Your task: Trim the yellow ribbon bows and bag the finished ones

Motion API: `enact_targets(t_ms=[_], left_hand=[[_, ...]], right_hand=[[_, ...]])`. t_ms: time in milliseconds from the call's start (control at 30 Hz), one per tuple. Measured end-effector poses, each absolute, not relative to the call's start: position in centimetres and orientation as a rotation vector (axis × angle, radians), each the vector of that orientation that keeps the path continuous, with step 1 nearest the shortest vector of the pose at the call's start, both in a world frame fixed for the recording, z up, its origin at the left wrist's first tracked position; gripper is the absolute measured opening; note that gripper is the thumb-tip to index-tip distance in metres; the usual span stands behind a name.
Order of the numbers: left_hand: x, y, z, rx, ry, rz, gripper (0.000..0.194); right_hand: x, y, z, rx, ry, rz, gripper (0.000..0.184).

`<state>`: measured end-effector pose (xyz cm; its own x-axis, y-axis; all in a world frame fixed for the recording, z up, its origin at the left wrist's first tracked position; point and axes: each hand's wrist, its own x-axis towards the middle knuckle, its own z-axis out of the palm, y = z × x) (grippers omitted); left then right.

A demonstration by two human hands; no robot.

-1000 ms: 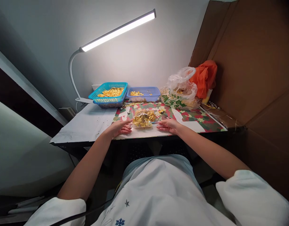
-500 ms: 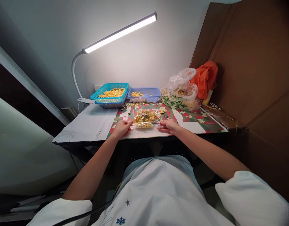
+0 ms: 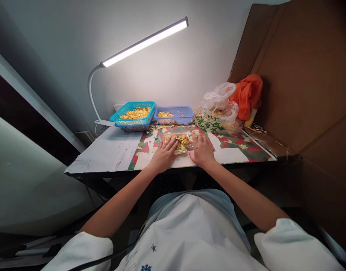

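Observation:
A clear plastic bag of yellow pieces (image 3: 182, 140) lies on the patterned red and green mat (image 3: 232, 145) near the table's front edge. My left hand (image 3: 163, 154) rests palm down on the bag's left part, fingers stretched flat over it. My right hand (image 3: 201, 149) lies flat at the bag's right edge, fingers extended and touching it. Both hands cover much of the bag, so only its middle shows.
At the back stand a teal basket (image 3: 135, 114) and a blue basket (image 3: 175, 114), both with yellow pieces. A printed plastic bag (image 3: 216, 113) and an orange bag (image 3: 248, 94) sit back right. A desk lamp (image 3: 144, 41) arches overhead. Cardboard (image 3: 302, 75) walls the right side.
Both hands moved from beside the bag's near corners onto it, now lying flat on top. The view shifted slightly to the right.

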<state>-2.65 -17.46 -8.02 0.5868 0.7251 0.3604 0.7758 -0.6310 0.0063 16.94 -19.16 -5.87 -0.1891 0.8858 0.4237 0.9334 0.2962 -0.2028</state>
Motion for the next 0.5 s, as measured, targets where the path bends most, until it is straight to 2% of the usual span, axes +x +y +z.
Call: enact_targets(t_ms=[100,167,267,367,433,500], left_hand=[[-2.9,-16.5,-8.5,-2.623,-1.22,-0.49,0.054],[-3.2,-16.0,-8.2,-2.605,-1.153,-0.5,0.05],[-3.7,-15.0,-6.8,-2.583,-1.045,-0.571,0.042],[-4.2,-13.3,-4.1,-2.533,-1.094,-0.708,0.031],[-4.5,-11.9,-1.6,-2.493,-1.247,-0.809,0.024],[-4.8,-10.3,1.1,-2.556,-1.365,-0.989,0.028]], right_hand=[[16.0,-17.9,-7.0,-1.225,-2.409,-0.327,0.056],[15.6,-17.0,-7.6,-1.131,-2.446,-0.401,0.046],[15.9,-15.7,-7.4,-1.116,-2.391,-0.488,0.041],[16.9,-14.2,-5.0,-1.212,-2.322,-0.484,0.035],[17.5,-12.9,-2.4,-1.341,-2.279,-0.432,0.039],[17.8,-11.5,0.3,-1.389,-2.243,-0.379,0.045]])
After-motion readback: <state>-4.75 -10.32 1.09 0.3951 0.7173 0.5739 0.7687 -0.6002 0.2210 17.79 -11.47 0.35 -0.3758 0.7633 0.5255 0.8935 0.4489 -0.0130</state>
